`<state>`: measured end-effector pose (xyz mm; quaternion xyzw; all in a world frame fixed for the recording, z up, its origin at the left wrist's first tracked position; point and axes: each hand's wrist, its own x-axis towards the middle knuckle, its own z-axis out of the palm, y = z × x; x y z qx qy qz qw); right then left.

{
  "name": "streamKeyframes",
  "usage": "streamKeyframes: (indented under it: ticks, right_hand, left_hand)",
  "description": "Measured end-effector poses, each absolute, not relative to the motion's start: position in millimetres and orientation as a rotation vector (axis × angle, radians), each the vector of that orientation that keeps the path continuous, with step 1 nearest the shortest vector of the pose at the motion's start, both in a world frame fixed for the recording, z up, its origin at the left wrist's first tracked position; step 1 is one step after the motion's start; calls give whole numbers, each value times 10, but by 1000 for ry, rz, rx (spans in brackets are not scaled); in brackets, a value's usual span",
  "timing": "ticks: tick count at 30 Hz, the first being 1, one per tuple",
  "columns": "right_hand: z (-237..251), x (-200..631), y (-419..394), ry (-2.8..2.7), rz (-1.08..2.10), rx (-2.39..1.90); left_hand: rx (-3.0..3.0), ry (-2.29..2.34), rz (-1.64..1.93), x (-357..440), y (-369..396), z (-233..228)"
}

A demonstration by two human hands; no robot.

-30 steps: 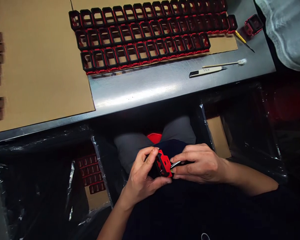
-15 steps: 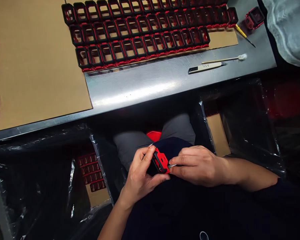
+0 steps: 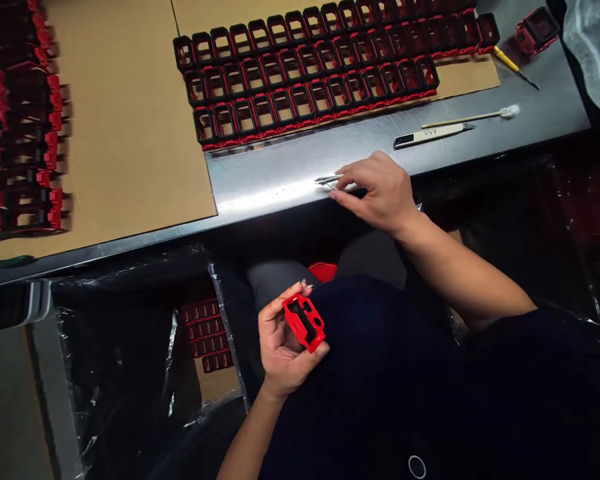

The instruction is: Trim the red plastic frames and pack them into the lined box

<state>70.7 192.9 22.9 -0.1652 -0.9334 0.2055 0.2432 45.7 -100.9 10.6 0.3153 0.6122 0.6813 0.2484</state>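
workbench and what's around it

the bench (image 3: 280,180) was bare brushed metal with a bright glare streak near the front edge. big sheets of brown cardboard (image 3: 130,133) covered the left and back of it. below the edge it got really dark, with cartons lined in shiny black plastic film (image 3: 130,360) on both sides of the seat. a grey strip of floor (image 3: 5,413) showed at the bottom left.

Part (image 3: 304,322) in left hand (image 3: 280,343): red w/ black recesses. Rows of parts (image 3: 310,73): black frames, red edges. Cardboard (image 3: 125,133) tan. Surface (image 3: 280,175) silver-grey, brushed. Swab (image 3: 473,117): pale stick, white tip. Screwdriver (image 3: 513,67): yellow handle. Tweezers (image 3: 329,179) at right hand (image 3: 377,190) silver.
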Motion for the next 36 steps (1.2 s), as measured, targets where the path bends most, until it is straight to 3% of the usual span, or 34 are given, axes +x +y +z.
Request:
streamKeyframes:
  ticks: [5,10,12,16,18,24,36]
  right_hand:
    - [73,390,2183,-2602,495,-498]
    - [346,550,1892,-2453,595,-520]
    - [529,765,1597,-2422,901,-513]
    - [740,1155,1036,-2451,1983,-437]
    - [751,1235,877,-2429,2176,-499]
    - [720,1230,783,-2420,2090,-607]
    - [702,1270,854,-2384,2362,-581]
  left_hand:
    - [861,1634,1916,486,-1012,98]
    - [1027,1688,1957,477,-989,89]
    - [1119,1770,1941,459,-970,88]
    - [1274,1852,1879,413,-936,67]
    - [1344,1851,1846,385,-930,54]
    - [1606,1948,1676,304,-962,95]
    - [1637,2006,1591,284,-986,136]
